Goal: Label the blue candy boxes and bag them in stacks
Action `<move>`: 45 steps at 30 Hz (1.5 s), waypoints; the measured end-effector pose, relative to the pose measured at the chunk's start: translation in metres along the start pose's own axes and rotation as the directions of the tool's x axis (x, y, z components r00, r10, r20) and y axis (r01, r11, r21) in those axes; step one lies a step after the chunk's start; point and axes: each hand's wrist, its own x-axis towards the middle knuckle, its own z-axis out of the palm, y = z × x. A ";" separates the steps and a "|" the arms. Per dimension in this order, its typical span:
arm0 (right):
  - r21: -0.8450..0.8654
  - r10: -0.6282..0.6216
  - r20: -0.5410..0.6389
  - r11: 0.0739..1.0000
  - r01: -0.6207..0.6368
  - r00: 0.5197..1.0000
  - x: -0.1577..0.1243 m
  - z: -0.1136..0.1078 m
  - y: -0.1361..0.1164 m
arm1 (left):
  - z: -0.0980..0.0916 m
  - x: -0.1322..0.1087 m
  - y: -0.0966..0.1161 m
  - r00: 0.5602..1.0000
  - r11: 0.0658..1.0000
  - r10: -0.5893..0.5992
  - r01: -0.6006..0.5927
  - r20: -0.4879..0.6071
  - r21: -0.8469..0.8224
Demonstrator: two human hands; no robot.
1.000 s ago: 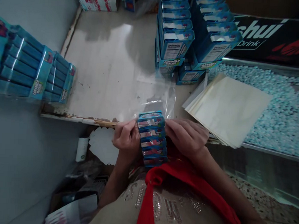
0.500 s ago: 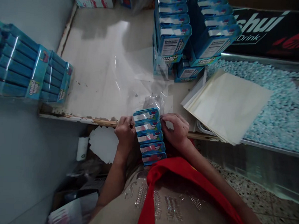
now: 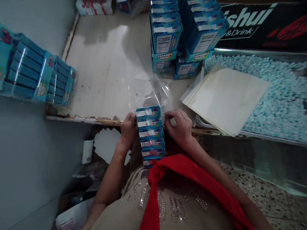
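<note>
A row of several blue candy packs [image 3: 151,133] runs from the table's front edge toward my body. Clear plastic film [image 3: 155,89] spreads from its far end over the tabletop. On the row's left side my left hand [image 3: 129,129] is closed, its fingertips at the film's edge beside the packs. My right hand [image 3: 179,125], on the right side, pinches the film between thumb and index finger near the far end of the row.
Tall blue packs [image 3: 165,39] stand in rows at the back. Wrapped blue packs [image 3: 29,65] are at the left. Paper sheets [image 3: 227,98] overlap a tray of pale blue candies [image 3: 279,98] at the right. A white table [image 3: 98,73] lies ahead, a black box [image 3: 268,26] behind the tray.
The whole view has shifted slightly. Both hands stay beside the row, and the clear film between and beyond them has changed shape. More of the row's near end shows.
</note>
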 end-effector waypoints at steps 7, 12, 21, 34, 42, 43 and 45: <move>-0.094 -0.026 -0.098 0.995 0.016 0.995 0.001 0.021 0.006 | -0.009 -0.002 0.002 0.999 0.992 0.035 -0.037 0.015 0.118; -0.166 -0.156 -0.166 0.978 0.129 0.974 0.005 0.029 0.014 | -0.014 -0.006 0.000 0.995 0.959 0.095 -0.095 0.014 0.267; -0.166 -0.196 -0.121 0.971 0.174 0.973 0.000 0.033 0.022 | -0.001 -0.022 0.001 0.908 0.933 0.317 -0.247 -0.275 0.260; 0.004 0.012 0.075 1.000 -0.012 0.997 -0.017 0.017 0.028 | -0.010 -0.014 0.002 0.930 0.900 0.367 -0.352 -0.009 0.258; -0.056 0.036 -0.009 0.998 -0.036 0.999 -0.013 0.031 0.026 | -0.006 -0.024 0.007 0.971 0.924 0.229 -0.195 -0.066 0.328; -0.095 0.029 0.026 0.995 -0.026 0.999 -0.012 0.029 0.025 | -0.008 -0.022 0.006 0.971 0.916 0.237 -0.215 -0.027 0.339; -0.157 0.007 0.106 0.988 0.010 0.994 -0.010 0.023 0.023 | -0.011 -0.019 0.005 0.959 0.895 0.280 -0.275 0.036 0.352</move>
